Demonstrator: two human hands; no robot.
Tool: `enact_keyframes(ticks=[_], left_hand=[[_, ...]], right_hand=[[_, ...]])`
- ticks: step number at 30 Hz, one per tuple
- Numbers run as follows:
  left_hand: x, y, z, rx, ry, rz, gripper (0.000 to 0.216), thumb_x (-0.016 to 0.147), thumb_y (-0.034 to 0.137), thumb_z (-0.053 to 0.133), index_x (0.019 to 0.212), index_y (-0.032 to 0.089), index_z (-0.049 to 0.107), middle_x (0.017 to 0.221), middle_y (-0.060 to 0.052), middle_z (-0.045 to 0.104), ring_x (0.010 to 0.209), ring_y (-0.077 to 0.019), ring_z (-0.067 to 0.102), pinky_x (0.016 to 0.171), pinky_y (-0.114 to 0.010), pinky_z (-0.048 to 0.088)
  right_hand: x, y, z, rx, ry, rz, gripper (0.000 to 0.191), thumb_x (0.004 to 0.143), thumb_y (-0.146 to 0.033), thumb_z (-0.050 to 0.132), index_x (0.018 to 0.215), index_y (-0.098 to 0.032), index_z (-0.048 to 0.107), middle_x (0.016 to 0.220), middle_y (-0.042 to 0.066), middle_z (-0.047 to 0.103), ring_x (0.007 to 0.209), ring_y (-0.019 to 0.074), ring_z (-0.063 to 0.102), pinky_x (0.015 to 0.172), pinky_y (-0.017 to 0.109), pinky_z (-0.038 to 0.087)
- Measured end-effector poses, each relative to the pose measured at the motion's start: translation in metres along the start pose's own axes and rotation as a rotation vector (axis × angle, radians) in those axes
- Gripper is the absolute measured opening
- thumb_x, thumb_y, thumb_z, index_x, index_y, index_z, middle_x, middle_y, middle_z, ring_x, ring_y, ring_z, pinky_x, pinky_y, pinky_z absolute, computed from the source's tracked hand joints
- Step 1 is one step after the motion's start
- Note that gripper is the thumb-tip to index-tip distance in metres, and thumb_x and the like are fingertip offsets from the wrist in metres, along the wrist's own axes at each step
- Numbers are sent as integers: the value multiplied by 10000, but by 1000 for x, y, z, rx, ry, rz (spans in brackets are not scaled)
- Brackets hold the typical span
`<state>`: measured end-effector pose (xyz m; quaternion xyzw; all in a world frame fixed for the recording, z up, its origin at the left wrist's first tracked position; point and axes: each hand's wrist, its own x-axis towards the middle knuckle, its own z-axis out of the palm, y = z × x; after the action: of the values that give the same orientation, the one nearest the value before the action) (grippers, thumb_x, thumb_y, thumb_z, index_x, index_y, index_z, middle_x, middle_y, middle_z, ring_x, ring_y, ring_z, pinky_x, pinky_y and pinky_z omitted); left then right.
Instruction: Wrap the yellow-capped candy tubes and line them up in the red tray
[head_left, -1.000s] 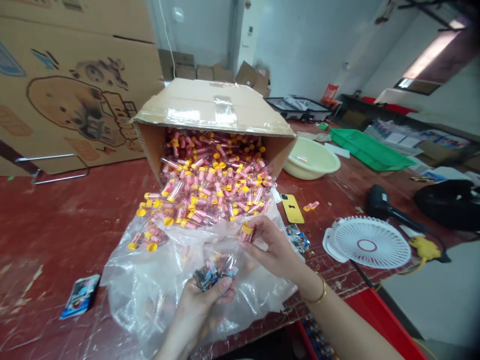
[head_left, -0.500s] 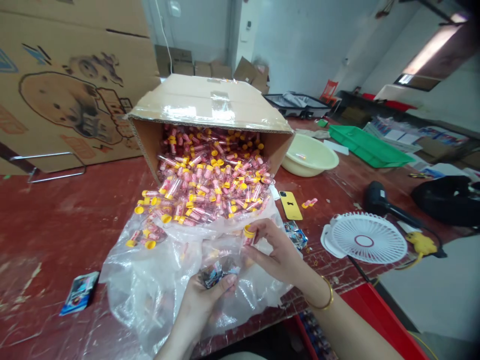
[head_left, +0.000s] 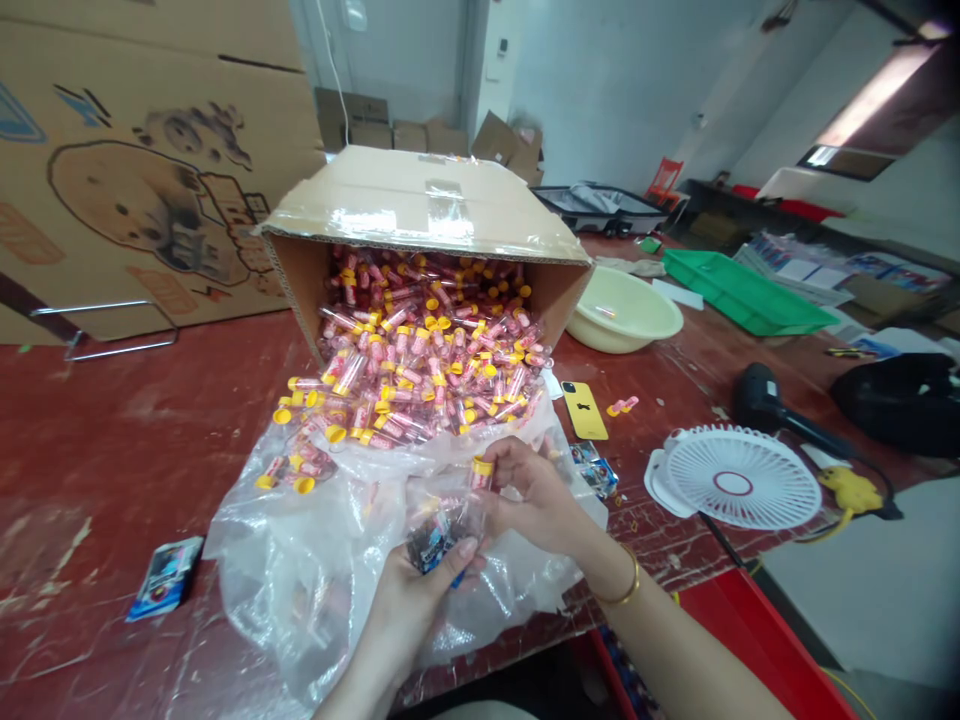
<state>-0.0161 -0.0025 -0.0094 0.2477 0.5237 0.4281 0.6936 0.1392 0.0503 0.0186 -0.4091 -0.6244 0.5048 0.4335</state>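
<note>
My left hand (head_left: 420,595) is closed around a small bunch of printed packets (head_left: 433,540), low in the middle of the view. My right hand (head_left: 529,490) pinches a clear tube with a yellow cap (head_left: 478,478), held close above the packets. Both hands hover over a crumpled clear plastic bag (head_left: 315,560) spread on the red table. Behind it a cardboard box (head_left: 420,205) lies on its side, spilling many pink tubes with yellow caps (head_left: 420,370) onto the bag.
A loose packet (head_left: 165,578) lies at the left on the red table (head_left: 112,440). To the right are a yellow phone (head_left: 584,410), a white fan (head_left: 739,478), a cream basin (head_left: 622,310), a green tray (head_left: 742,292) and a black handheld device (head_left: 772,405).
My right hand has brought the tube down and left, closer to the packets in my left hand. The left hand has barely shifted.
</note>
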Motion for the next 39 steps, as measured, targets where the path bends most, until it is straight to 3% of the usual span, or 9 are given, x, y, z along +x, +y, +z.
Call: enact_keyframes(ticks=[4,8,11,13,20,26,33,36,39], left_hand=[[0,6,5,-119,-28,-84,392,647,366,773,963,142,712,798,-106,758,728,-237,696,603,-316,565],[4,10,10,-210,-68,-127,416,696,309,751,1071,153,661,863,-102,758,759,-215,702,619,-286,567],[5,12,16,-257,-72,-147,367,708,306,743,1034,154,669,913,-102,752,781,-207,702,657,-275,563],[4,13,19,-250,-64,-148,379,698,322,749,1025,149,669,928,-106,748,774,-207,701,654,-272,559],[-3,14,13,-120,-139,-87,287,647,347,777,836,136,728,698,-57,738,610,-154,660,580,-219,502],[-4,4,11,-134,-114,-58,300,618,315,798,866,158,733,802,-68,751,751,-194,681,714,-263,509],[-3,-1,10,-105,-130,-25,326,606,312,806,882,153,736,820,-77,754,786,-216,680,720,-274,512],[-5,-4,11,-50,-126,-7,374,561,310,829,885,149,735,777,-67,753,738,-227,680,687,-302,533],[-13,-9,21,44,-154,-40,437,543,364,828,916,161,727,809,-64,756,757,-261,687,648,-345,563]], right_hand=[[-7,19,9,309,80,151,351,708,-410,720,840,-222,455,743,-17,593,649,124,573,604,263,482],[-28,26,21,329,104,119,327,760,-457,656,904,-220,483,915,39,616,779,158,598,658,290,504],[-44,27,32,209,7,73,678,567,-310,827,1103,-247,417,1106,65,551,991,210,561,785,332,515],[-50,29,39,128,6,93,786,531,-156,815,1155,-264,351,1121,57,509,992,205,556,783,329,521],[-49,25,36,34,16,64,640,589,-6,604,1100,-277,331,925,2,444,705,116,485,513,196,431],[-51,26,32,3,11,3,637,567,-2,592,1079,-255,308,971,19,471,844,161,525,663,256,479],[-54,23,29,41,29,-26,627,577,-37,656,1076,-245,338,987,23,487,878,163,529,762,291,466],[-57,20,18,174,23,-9,471,661,-138,695,1042,-233,434,965,24,523,876,157,529,790,302,457],[-71,17,0,293,133,68,210,743,-257,693,889,-199,553,886,20,578,819,137,552,793,292,452]])
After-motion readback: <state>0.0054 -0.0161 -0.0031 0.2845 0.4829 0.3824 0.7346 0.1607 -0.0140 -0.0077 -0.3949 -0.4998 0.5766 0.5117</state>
